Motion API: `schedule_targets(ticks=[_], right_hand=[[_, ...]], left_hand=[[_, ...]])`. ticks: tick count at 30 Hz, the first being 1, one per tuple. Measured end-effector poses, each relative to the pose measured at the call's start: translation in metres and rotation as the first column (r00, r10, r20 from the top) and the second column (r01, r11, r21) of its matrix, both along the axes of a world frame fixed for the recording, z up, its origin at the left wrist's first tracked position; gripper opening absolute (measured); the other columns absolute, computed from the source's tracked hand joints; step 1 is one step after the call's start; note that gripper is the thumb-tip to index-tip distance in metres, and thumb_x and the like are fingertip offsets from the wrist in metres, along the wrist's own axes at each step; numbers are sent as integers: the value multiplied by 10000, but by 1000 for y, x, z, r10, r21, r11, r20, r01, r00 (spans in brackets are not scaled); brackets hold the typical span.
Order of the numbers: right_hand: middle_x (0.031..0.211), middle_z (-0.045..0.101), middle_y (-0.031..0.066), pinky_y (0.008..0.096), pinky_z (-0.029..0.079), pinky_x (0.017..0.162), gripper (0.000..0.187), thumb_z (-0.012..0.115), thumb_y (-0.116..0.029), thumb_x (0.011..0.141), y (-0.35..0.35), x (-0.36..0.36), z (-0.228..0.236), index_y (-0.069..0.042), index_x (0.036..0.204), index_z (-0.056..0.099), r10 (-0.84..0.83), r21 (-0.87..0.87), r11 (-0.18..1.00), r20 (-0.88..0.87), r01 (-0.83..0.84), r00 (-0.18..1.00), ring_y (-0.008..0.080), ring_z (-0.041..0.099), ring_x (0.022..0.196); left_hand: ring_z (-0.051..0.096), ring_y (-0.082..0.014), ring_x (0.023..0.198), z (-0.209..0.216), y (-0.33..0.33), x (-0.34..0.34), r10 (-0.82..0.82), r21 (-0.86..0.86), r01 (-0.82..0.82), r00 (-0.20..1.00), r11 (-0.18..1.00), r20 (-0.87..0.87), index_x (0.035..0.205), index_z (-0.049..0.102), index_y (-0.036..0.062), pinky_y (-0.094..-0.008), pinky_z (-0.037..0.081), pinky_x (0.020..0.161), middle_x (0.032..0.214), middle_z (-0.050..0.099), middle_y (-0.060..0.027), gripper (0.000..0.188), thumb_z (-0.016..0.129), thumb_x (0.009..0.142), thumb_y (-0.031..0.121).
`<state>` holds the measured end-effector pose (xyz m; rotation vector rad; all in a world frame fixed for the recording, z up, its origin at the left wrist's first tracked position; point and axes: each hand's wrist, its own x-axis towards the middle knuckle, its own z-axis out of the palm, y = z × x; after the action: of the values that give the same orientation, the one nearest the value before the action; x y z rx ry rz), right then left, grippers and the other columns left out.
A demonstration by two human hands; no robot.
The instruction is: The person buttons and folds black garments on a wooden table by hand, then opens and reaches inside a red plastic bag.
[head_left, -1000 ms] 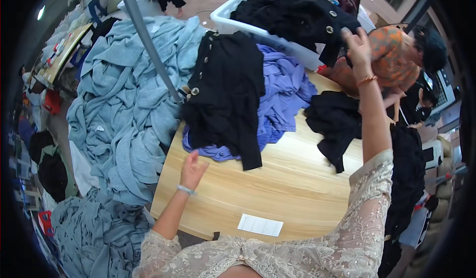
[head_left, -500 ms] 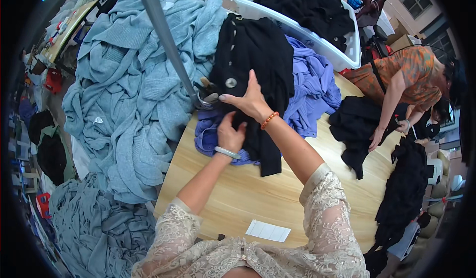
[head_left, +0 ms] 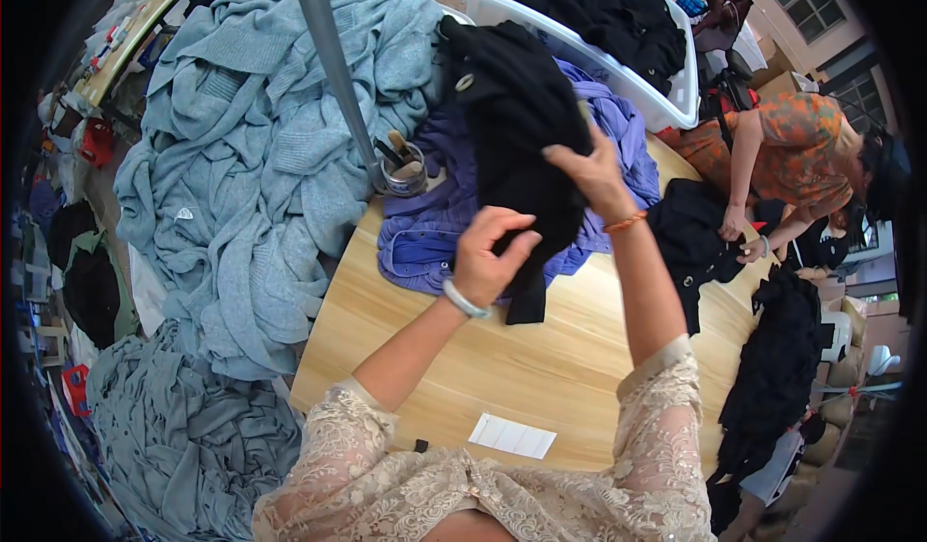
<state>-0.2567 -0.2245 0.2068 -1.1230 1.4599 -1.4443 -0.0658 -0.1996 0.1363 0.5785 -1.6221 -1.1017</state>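
Observation:
A black knit garment point(head_left: 526, 107) with round buttons along one edge lies bunched over purple knit garments point(head_left: 425, 238) on the wooden table. My right hand point(head_left: 597, 170) grips its right side, thumb on top and the other fingers partly hidden by the cloth. Close to the garment's lower left, my left hand point(head_left: 488, 257) is curved, thumb and fingers apart, with nothing visibly gripped. A clear cup point(head_left: 404, 175) holding small tools stands by a metal pole point(head_left: 338, 69), left of the garment.
Light blue knitwear point(head_left: 241, 156) is heaped at left, grey-green knitwear point(head_left: 193, 436) below it. A white bin point(head_left: 579, 54) of black garments stands at the back. At right, a co-worker point(head_left: 797, 156) handles a black garment point(head_left: 686, 242). A white paper strip point(head_left: 512, 436) lies on the table point(head_left: 406, 358).
My right hand has moved right and taken hold of the black garment's side, shifting it rightward and uncovering the cup and purple cloth. My left hand has moved slightly right and up.

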Motion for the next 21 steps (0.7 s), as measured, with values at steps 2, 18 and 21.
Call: schedule_targets(ticks=[2, 18, 21], right_hand=[[1069, 652, 112, 319, 542, 834, 485, 733, -33, 774, 37, -4, 55, 52, 1213, 546, -30, 36, 999, -78, 33, 996, 170, 638, 910], [1083, 632, 85, 315, 463, 901, 576, 783, -17, 634, 436, -12, 70, 48, 1169, 578, -15, 483, 865, -252, 139, 967, 159, 583, 999], [1117, 605, 99, 338, 472, 916, 631, 757, -6, 607, 496, -21, 61, 37, 1201, 549, -244, 384, 854, -302, 352, 922, 203, 585, 1002]], left_hand=[[616, -177, 874, -15, 0, 10, 126, 365, -115, 992, 924, -6, 1044, 654, 30, -268, 472, 778, 940, 639, -43, 226, 693, 875, 174], [635, -270, 998, -38, 105, -58, 155, 597, 800, 598, -55, -787, 1139, 606, 82, -431, 519, 902, 1084, 658, -111, 600, 546, 870, 616], [677, -225, 801, -44, 155, -75, 87, 592, 767, 626, -246, -775, 942, 666, 90, -381, 565, 782, 855, 690, -73, 398, 645, 851, 477]])
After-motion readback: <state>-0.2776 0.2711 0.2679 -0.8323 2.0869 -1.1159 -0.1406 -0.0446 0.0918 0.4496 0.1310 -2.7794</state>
